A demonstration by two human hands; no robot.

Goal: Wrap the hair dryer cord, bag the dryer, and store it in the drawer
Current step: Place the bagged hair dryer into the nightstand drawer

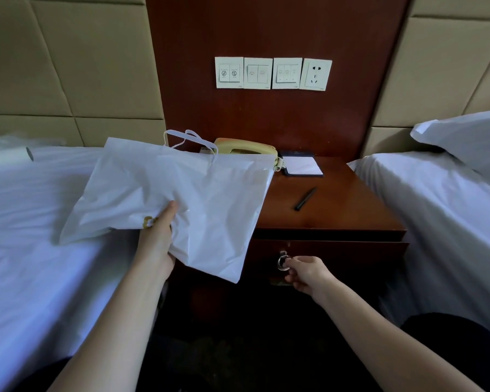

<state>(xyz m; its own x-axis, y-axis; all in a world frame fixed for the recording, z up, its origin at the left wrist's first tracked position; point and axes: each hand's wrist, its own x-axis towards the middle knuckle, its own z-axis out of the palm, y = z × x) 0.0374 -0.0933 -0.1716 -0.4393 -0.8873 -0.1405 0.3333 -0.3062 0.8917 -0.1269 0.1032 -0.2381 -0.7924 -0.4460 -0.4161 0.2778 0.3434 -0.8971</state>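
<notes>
Left hand [156, 239] holds white bag [204, 199] over wooden nightstand [337, 205] beside bed [34, 250].

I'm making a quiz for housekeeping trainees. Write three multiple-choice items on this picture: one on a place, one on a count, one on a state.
1. Where does the pen lie?
A) on the nightstand top
B) on the left bed
C) on the floor

2. How many white wall plates hang above the nightstand?
A) two
B) four
C) six

3. What is the right hand doing?
A) hanging idle
B) pinching the ring pull of the drawer
C) holding the pen

Answers:
1 A, the pen lies on the bare wood top.
2 B, four plates sit in one row.
3 B, its fingers close on the metal ring.
</notes>
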